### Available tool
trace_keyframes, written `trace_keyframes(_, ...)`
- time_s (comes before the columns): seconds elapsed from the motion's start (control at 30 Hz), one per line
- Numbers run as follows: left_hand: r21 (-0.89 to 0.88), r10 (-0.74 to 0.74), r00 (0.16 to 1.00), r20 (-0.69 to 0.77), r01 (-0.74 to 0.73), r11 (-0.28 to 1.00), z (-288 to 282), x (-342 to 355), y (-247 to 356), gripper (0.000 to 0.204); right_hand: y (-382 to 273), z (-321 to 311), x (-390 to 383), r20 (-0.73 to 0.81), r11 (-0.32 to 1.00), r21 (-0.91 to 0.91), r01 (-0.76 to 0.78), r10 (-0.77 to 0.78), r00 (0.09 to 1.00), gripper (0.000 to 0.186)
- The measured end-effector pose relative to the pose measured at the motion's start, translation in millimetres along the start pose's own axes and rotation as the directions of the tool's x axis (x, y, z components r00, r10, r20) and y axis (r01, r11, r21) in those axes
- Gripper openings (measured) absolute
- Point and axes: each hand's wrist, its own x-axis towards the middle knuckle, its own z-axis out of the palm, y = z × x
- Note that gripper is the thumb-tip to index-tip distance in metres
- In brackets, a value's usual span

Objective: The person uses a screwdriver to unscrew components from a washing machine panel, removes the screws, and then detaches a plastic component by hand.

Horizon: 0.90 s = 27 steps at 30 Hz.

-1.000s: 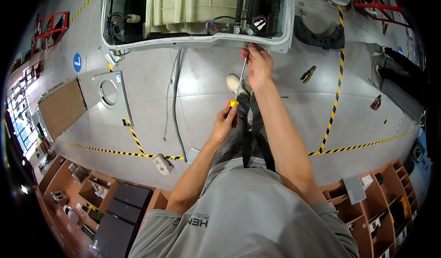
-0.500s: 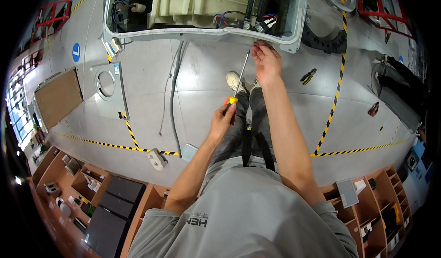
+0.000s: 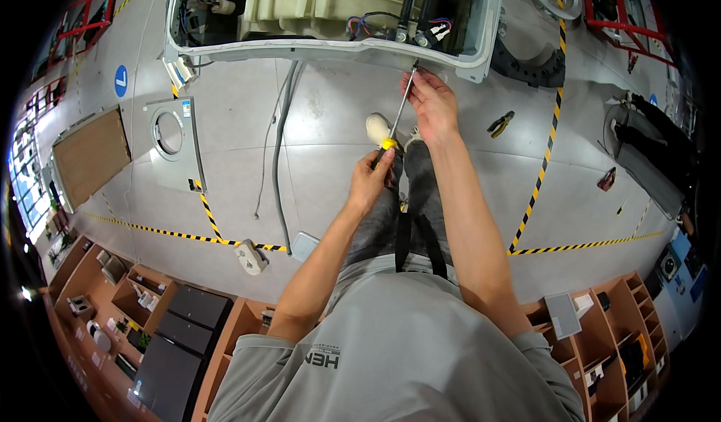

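Your left hand (image 3: 371, 180) grips the screwdriver (image 3: 389, 143), tip by the cabinet's near edge (image 3: 315, 49), right of centre; keep its shaft (image 3: 401, 110) aligned. Whether your right hand (image 3: 437, 109) pinches it cannot be told.

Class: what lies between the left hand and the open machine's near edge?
The head view shows the screwdriver shaft, with the right hand near its tip.

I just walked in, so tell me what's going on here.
The person's left hand holds a screwdriver, its tip up by the near edge of an open machine. The right hand is beside the screwdriver, close to the tip; whether it touches is unclear. Pliers lie on the floor.
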Motion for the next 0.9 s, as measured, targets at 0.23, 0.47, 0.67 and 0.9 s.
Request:
trace_keyframes(0.23,0.009,0.008,1.0,-0.001,-0.008,1.0,-1.3,-0.4,-1.3,0.042,-4.9,2.6,1.4,0.003,0.998,-0.05,0.033,-0.033,0.999,0.03)
trace_keyframes(0.47,0.044,0.027,1.0,-0.006,-0.027,0.999,-0.6,-1.8,3.3,0.043,-8.9,5.0,5.7,0.0,0.985,-0.165,0.049,-0.05,0.999,0.032)
trace_keyframes(0.67,0.515,0.326,0.928,-0.181,-0.193,0.835,11.7,-6.9,3.0,0.039,-8.1,6.3,5.3,-0.016,0.98,-0.187,0.062,-0.066,0.998,0.026)
trace_keyframes(0.9,-0.445,-0.226,0.938,0.262,0.325,0.835,12.1,0.0,-3.6,0.051,-5.3,8.6,8.2,-0.043,0.961,-0.258,0.098,-0.112,0.993,0.016)
